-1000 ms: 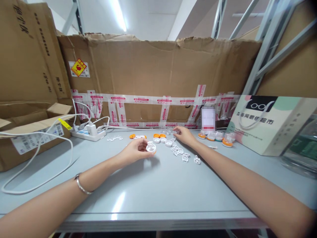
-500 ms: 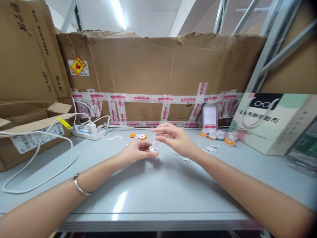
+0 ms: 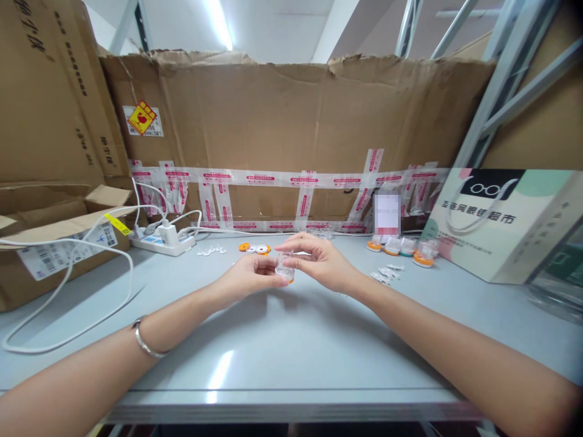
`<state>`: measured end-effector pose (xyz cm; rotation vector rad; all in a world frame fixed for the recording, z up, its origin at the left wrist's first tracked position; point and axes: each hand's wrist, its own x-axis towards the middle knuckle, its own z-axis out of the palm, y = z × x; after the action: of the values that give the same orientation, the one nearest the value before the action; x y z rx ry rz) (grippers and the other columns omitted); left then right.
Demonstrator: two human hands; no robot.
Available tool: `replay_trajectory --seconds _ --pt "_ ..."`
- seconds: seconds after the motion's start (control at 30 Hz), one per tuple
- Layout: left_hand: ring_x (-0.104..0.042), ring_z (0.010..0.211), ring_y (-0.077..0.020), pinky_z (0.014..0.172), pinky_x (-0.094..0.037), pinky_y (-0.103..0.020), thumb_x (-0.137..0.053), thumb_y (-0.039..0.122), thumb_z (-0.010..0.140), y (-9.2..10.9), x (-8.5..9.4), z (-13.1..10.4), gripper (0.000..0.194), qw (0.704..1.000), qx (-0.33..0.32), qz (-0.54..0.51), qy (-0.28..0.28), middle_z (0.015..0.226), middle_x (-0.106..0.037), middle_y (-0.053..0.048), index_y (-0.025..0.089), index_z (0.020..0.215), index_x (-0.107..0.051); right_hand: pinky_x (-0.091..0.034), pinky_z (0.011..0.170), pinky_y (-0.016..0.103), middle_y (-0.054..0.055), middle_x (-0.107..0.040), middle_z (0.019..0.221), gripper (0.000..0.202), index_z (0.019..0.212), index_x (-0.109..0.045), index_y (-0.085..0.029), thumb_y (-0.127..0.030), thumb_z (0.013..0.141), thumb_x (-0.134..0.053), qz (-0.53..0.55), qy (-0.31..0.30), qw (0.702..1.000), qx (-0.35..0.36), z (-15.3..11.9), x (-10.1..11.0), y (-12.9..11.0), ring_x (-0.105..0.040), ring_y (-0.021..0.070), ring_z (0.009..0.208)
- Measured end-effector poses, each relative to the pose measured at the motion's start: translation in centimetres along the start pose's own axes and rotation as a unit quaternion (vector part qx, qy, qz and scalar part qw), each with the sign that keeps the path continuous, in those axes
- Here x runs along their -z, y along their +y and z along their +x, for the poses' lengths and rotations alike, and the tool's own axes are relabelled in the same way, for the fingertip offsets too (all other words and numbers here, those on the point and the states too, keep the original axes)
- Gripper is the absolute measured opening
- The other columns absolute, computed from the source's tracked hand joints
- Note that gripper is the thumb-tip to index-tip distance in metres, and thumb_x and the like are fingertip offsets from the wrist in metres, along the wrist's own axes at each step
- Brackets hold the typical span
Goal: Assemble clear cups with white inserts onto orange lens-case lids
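Note:
Between my two hands, just above the table, is a small round case (image 3: 285, 273) with a white and orange base and a clear plastic upper part. My left hand (image 3: 250, 274) grips its base from the left, thumb toward me. From above and the right, my right hand (image 3: 319, 262) pinches the clear upper part, which sits down on the base. Details inside the clear part are too small to make out. Behind my left hand lie orange and white round pieces (image 3: 255, 248), partly covered by my fingers.
Several finished-looking clear cases (image 3: 423, 254) with orange or teal bases stand at the back right. Small white parts (image 3: 387, 274) lie before them, and white discs (image 3: 212, 250) lie back left. A power strip (image 3: 168, 243) with cables, an open carton (image 3: 54, 243) and a paper bag (image 3: 496, 230) flank the table.
My right hand has come down, lowering the clear part onto the base in my left hand. The left hand has stayed nearly in place.

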<state>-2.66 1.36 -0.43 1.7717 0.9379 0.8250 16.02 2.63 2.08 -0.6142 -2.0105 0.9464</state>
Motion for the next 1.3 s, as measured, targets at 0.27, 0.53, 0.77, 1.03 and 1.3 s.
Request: replay_trajectory --seconds 0.27,0.53,0.77,1.03,1.3 --pt "-0.059 0.09 -0.0183 0.084 -0.043 -0.032 -0.066 0.039 0.071 0.2 0.1 -0.1 0.035 1.0 0.005 0.006 0.002 0.096 -0.066 -0.005 0.019 0.1 -0.065 -0.053 0.083 0.031 0.002 -0.055 0.099 0.022 0.095 -0.068 -0.027 -0.021 0.075 -0.063 -0.002 -0.002 1.0 -0.001 0.0 0.2 0.2 -0.059 0.0124 0.09" --pt "-0.059 0.085 -0.0166 0.079 -0.045 -0.029 -0.065 0.036 0.071 0.7 0.0 -0.4 0.029 1.0 -0.006 0.022 0.021 0.09 -0.066 -0.003 0.019 0.095 -0.067 -0.052 0.085 0.034 0.002 -0.063 0.098 0.017 0.086 -0.068 -0.023 -0.019 0.07 -0.066 0.03 0.027 0.999 -0.02 -0.1 -0.4 0.3 -0.061 0.0139 0.09" --pt "-0.062 0.08 -0.0167 0.074 -0.046 -0.027 -0.067 0.031 0.068 0.7 -0.4 -0.4 0.023 0.998 0.001 0.038 0.053 0.082 -0.068 -0.002 0.017 0.087 -0.068 -0.051 0.086 0.036 0.004 -0.063 0.094 0.016 0.084 -0.069 -0.021 -0.018 0.069 -0.067 0.015 0.044 0.999 -0.01 -0.2 -0.9 0.5 -0.062 0.015 0.088" --pt "-0.055 0.064 -0.0119 0.061 -0.041 -0.023 -0.065 0.035 0.07 0.4 -0.8 -0.2 0.027 0.995 -0.005 0.062 0.08 0.069 -0.062 0.001 0.016 0.089 -0.068 -0.051 0.086 0.037 0.005 -0.065 0.096 0.016 0.086 -0.069 -0.02 -0.018 0.07 -0.065 -0.015 0.095 0.995 -0.02 -0.5 -1.6 0.5 -0.063 0.016 0.088" --pt "-0.053 0.068 -0.0133 0.062 -0.04 -0.025 -0.064 0.038 0.071 1.7 -0.6 -1.1 0.026 0.999 -0.001 0.027 0.028 0.073 -0.062 -0.001 0.018 0.086 -0.069 -0.051 0.082 0.033 0.002 -0.069 0.096 0.015 0.086 -0.067 -0.021 -0.016 0.073 -0.063 0.089 0.028 0.994 -0.055 -0.4 -0.5 -0.5 -0.064 0.0146 0.087"
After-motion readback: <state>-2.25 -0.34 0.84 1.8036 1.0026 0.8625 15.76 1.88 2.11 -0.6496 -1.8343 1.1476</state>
